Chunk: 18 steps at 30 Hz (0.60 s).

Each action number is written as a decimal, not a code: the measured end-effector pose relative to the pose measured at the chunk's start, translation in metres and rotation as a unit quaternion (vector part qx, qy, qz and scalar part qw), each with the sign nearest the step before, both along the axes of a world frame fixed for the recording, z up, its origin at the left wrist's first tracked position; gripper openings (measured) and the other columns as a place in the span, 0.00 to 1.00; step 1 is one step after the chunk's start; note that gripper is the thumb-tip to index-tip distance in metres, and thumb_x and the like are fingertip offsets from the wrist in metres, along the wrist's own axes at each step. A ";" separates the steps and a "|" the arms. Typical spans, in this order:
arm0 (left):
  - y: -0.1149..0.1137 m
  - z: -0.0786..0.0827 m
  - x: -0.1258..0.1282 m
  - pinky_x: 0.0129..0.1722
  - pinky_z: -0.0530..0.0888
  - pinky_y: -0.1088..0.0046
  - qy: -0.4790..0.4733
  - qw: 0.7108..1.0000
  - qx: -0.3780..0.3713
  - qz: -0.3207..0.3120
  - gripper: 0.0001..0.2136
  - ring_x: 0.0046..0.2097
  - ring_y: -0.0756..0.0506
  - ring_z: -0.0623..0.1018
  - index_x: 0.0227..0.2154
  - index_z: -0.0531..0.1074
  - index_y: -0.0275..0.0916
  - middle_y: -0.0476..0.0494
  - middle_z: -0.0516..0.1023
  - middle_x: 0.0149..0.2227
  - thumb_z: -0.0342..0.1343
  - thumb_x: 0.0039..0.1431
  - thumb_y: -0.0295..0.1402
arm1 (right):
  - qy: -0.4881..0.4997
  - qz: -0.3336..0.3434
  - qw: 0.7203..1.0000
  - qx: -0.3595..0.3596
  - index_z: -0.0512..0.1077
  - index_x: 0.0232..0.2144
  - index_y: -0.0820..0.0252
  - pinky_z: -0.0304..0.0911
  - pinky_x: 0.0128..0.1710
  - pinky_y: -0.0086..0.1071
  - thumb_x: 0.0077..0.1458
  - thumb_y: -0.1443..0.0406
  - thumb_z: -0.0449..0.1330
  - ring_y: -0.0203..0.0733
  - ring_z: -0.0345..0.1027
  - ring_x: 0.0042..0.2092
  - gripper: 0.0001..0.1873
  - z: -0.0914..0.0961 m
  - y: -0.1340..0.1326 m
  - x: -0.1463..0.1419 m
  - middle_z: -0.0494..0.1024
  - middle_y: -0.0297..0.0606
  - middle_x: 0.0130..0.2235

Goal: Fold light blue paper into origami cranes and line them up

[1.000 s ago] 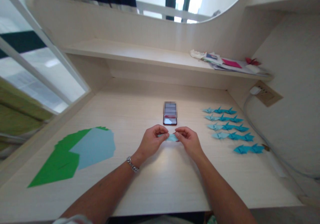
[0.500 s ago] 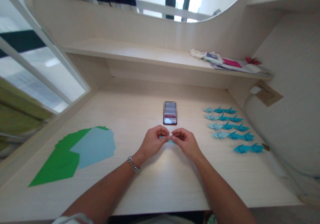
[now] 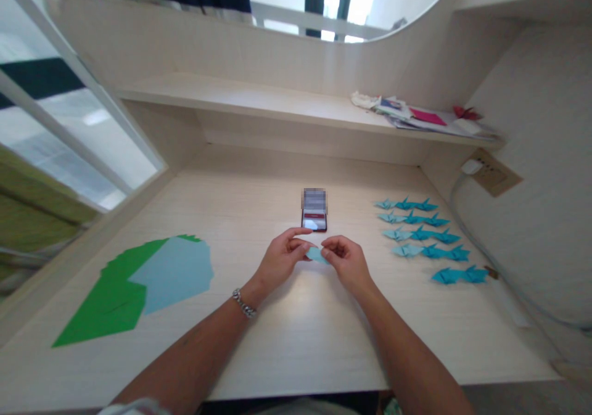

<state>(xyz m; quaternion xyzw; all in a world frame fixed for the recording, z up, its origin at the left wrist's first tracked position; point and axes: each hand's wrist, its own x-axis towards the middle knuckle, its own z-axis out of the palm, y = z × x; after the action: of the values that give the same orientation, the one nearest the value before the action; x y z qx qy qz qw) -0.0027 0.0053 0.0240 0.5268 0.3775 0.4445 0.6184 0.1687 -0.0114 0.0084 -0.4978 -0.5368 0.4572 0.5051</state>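
Observation:
Between my hands is a small folded piece of light blue paper [image 3: 317, 255], held just above the desk in front of the phone. My left hand [image 3: 283, 256] pinches its left end between thumb and fingers, with the index finger stretched out over it. At the right end, my right hand [image 3: 346, 259] grips the paper with thumb and curled fingers. Part of the paper is hidden behind the fingertips. A phone [image 3: 314, 210] with its screen lit lies just beyond my hands.
Rows of folded blue paper cranes [image 3: 422, 234] stand on the desk to the right. Fanned green sheets [image 3: 104, 301] and light blue sheets [image 3: 180, 273] lie at the left. Papers [image 3: 428, 117] rest on the shelf [image 3: 259, 99]. A cable [image 3: 493, 258] runs down the right wall from a socket.
My fingertips have moved apart, so more of the light blue paper shows between them. My left index finger has straightened out.

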 end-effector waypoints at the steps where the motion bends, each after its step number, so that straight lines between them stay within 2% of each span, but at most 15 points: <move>1: 0.000 -0.001 0.000 0.37 0.75 0.67 -0.003 1.000 -0.008 0.007 0.17 0.34 0.47 0.77 0.46 0.66 0.34 0.43 0.78 0.32 0.57 0.53 0.33 | -0.006 -0.009 1.000 0.001 0.74 0.33 0.60 0.62 0.31 0.31 0.45 0.65 0.62 0.38 0.67 0.30 0.09 -0.001 0.001 0.001 0.76 0.36 0.29; 3: 0.000 -0.004 0.001 0.38 0.75 0.67 0.010 1.000 -0.010 0.010 0.18 0.34 0.47 0.77 0.45 0.68 0.34 0.43 0.78 0.33 0.59 0.52 0.34 | -0.021 -0.020 1.000 0.006 0.75 0.36 0.59 0.63 0.33 0.32 0.47 0.64 0.60 0.40 0.69 0.32 0.12 -0.002 0.002 0.002 0.78 0.38 0.33; 6: 0.000 -0.008 0.001 0.36 0.74 0.69 0.050 0.999 0.016 0.010 0.16 0.33 0.48 0.77 0.41 0.70 0.34 0.44 0.78 0.31 0.61 0.48 0.33 | -0.036 -0.008 0.999 0.010 0.76 0.36 0.59 0.64 0.36 0.34 0.48 0.64 0.59 0.42 0.70 0.35 0.12 -0.002 0.002 0.002 0.79 0.40 0.36; 11: 0.000 -0.010 0.001 0.33 0.74 0.72 0.086 0.994 0.053 0.035 0.14 0.31 0.48 0.77 0.40 0.70 0.35 0.45 0.78 0.28 0.60 0.49 0.33 | -0.097 0.013 0.995 0.009 0.76 0.30 0.60 0.63 0.33 0.31 0.49 0.62 0.59 0.40 0.69 0.32 0.09 0.001 -0.002 -0.001 0.78 0.37 0.30; 15: -0.002 -0.010 0.004 0.36 0.74 0.70 0.058 0.994 0.059 0.072 0.16 0.34 0.47 0.78 0.41 0.70 0.36 0.44 0.79 0.32 0.61 0.49 0.33 | -0.117 -0.023 0.993 0.018 0.73 0.27 0.61 0.60 0.29 0.29 0.51 0.60 0.57 0.38 0.66 0.29 0.10 -0.001 -0.001 -0.002 0.75 0.35 0.26; 18: -0.005 -0.011 0.008 0.37 0.74 0.70 0.067 0.992 0.062 0.087 0.12 0.34 0.47 0.78 0.34 0.72 0.35 0.43 0.79 0.32 0.63 0.46 0.34 | -0.088 -0.061 0.994 0.011 0.72 0.26 0.61 0.59 0.28 0.29 0.51 0.59 0.57 0.37 0.64 0.28 0.11 -0.004 0.001 -0.001 0.73 0.33 0.24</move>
<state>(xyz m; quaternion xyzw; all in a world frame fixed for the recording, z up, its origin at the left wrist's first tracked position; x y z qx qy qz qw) 0.0053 0.0007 0.0133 0.5579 0.4341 0.4827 0.5170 0.1674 -0.0101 0.0044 -0.5624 -0.5529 0.3743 0.4877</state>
